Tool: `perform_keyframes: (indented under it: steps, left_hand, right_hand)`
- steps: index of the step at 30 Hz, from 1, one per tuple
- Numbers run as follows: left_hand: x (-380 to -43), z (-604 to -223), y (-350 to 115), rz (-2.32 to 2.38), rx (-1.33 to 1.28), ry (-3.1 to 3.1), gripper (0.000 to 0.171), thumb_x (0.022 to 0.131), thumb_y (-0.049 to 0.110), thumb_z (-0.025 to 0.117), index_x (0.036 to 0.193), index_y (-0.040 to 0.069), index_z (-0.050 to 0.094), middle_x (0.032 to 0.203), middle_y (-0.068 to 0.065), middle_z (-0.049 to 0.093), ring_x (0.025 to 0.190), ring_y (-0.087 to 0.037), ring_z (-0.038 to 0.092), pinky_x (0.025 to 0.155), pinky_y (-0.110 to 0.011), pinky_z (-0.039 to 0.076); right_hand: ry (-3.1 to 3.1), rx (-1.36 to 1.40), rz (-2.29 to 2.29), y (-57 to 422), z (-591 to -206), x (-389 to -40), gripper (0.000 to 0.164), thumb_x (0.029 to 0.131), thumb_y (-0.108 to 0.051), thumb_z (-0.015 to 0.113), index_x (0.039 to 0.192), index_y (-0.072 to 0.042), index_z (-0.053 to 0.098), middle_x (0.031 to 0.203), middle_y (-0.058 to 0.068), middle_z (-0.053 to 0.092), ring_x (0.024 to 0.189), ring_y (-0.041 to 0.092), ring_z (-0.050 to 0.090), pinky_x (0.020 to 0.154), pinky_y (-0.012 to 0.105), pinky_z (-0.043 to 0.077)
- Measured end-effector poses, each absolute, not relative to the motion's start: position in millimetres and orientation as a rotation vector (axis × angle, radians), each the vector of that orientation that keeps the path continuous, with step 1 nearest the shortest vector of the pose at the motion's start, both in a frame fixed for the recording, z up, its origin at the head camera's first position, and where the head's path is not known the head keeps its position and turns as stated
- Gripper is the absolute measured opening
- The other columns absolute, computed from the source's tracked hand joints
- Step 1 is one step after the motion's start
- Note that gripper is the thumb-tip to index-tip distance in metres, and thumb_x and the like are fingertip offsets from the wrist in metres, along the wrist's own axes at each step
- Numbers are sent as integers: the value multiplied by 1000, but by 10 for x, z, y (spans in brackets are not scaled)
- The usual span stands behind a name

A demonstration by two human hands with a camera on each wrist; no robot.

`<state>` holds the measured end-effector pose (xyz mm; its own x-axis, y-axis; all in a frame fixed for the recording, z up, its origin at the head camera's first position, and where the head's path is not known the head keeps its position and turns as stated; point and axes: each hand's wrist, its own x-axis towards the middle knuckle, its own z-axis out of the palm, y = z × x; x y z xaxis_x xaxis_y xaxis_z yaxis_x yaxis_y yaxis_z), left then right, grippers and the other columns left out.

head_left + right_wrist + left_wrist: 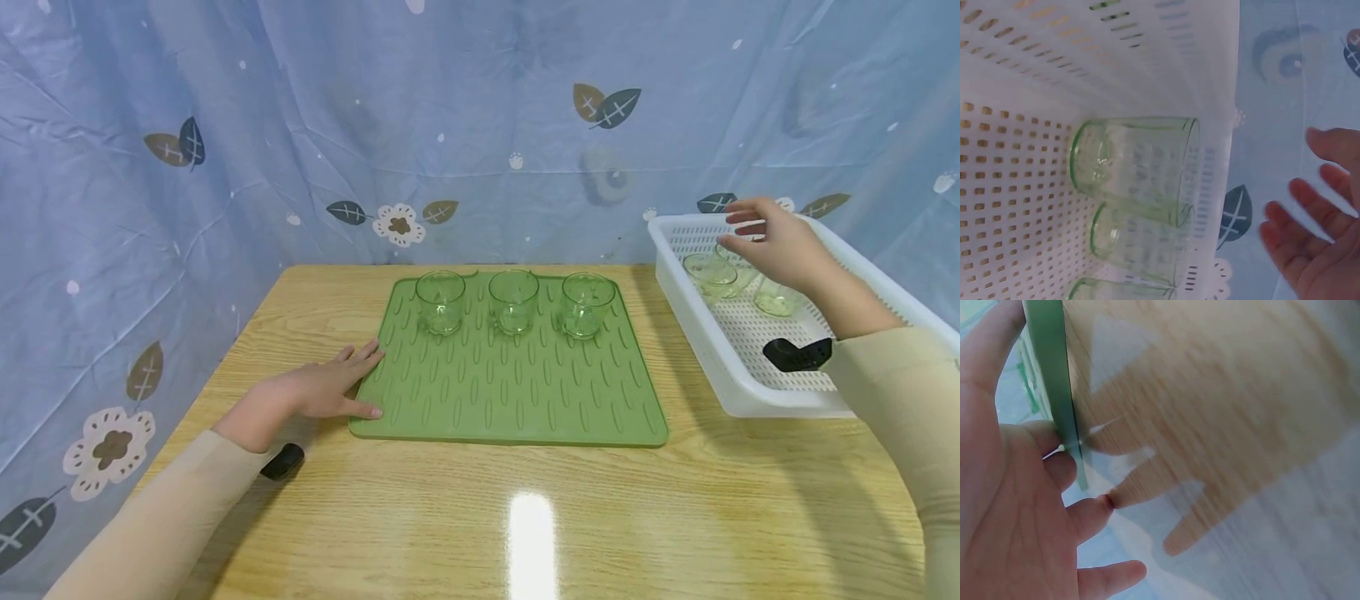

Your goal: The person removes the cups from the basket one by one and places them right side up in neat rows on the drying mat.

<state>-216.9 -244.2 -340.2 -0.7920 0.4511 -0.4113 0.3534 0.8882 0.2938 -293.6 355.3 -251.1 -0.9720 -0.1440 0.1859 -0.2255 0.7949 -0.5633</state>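
My left hand (322,393) lies at the left side of a green ridged mat (495,400), fingers spread and touching its edge. In the left wrist view the thumb and fingertips meet the mat's rim (1052,362). Three clear green-tinted glasses stand in a row along the mat's far part: a left glass (441,312), a middle glass (513,312) and a right glass (585,315). My right hand (783,246) hovers over a white basket (693,333), fingers loosely bent and holding nothing. Below it stand three more glasses, including a near-left one (708,279), partly hidden by the hand.
The perforated basket stands on the right of the wooden table (420,517). A blue patterned curtain (495,125) hangs behind and at the sides. Black devices are worn at the left wrist (283,461) and the right wrist (797,354).
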Motion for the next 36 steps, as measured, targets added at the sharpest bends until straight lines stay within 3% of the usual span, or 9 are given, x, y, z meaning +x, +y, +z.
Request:
perform_keyframes:
  steps: [6, 12, 25, 36]
  left_hand:
    - [-2173, -3403, -2448, 275, 585, 2573, 105, 94, 66, 59, 166, 8, 9, 171, -13, -7, 152, -48, 0, 109, -81, 12]
    - [-2167, -3404, -2450, 284, 582, 2572, 105, 95, 65, 60, 166, 7, 9, 171, -13, -6, 152, -49, 1, 109, -80, 15]
    - [-2144, -3387, -2437, 292, 571, 2568, 105, 94, 65, 60, 166, 8, 9, 171, -13, -6, 153, -47, -2, 109, -81, 13]
    - [-2149, -3397, -2449, 293, 574, 2564, 106, 94, 66, 60, 166, 7, 9, 171, -14, -6, 152, -47, -2, 109, -81, 9]
  right_hand:
    - [-3043, 175, 877, 3717, -2580, -3024, 84, 105, -44, 56, 156, 13, 20, 146, 43, 34, 131, 62, 35, 100, 73, 36]
    - [-3238, 165, 713, 3827, -2677, -3112, 92, 101, -49, 61, 147, 23, 25, 138, 50, 35, 123, 65, 40, 96, 73, 40]
    - [-3362, 173, 763, 3870, -2762, -3110, 97, 100, -49, 64, 143, 28, 24, 136, 51, 36, 115, 62, 51, 93, 65, 49]
    - [-3413, 202, 819, 3822, -2816, -3186, 100, 102, -44, 64, 147, 28, 13, 143, 51, 30, 119, 61, 49, 97, 64, 47]
